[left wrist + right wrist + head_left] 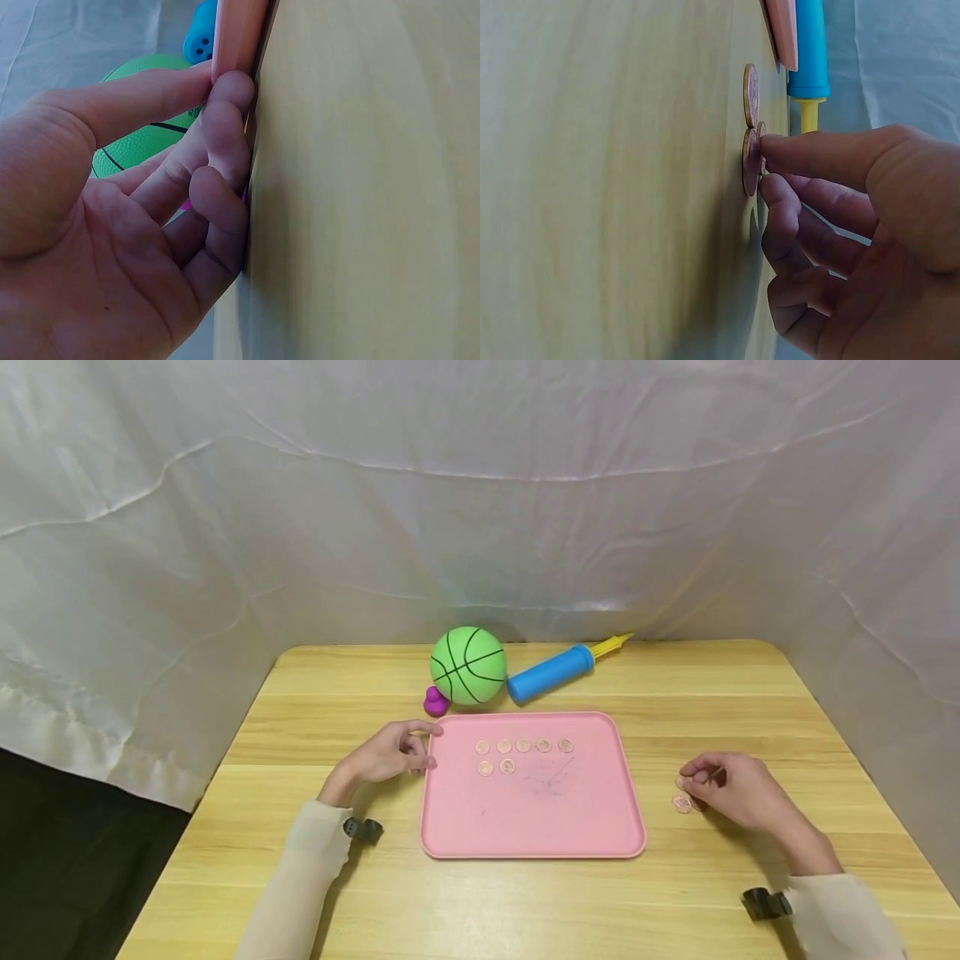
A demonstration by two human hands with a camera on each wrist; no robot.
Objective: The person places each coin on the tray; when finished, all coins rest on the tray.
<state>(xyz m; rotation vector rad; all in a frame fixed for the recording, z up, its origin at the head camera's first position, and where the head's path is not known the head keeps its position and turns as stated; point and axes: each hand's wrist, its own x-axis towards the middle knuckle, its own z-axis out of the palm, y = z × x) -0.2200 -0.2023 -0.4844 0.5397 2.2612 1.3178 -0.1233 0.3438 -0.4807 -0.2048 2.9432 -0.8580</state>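
My left hand (386, 753) grips the left rim of the pink tray (525, 839), thumb and fingers on its edge in the left wrist view. On the tray lie copper-coloured coins: several in a far row, including one coin (566, 746) at its right end, and two in a nearer row, one being a coin (485, 768). Right of the tray, my right hand (738, 789) pinches a coin (762, 135) between thumb and fingertips, just over the table. Beside it are a loose coin (751, 94) and another coin (750, 165), the latter partly overlapping the pinched one in view.
Behind the tray stand a green ball (468, 666) with black lines, a small purple object (436, 702), and a blue hand pump (551, 674) with a yellow end. A wooden table (487, 910) carries everything. Pale cloth (480, 527) hangs around its back and sides.
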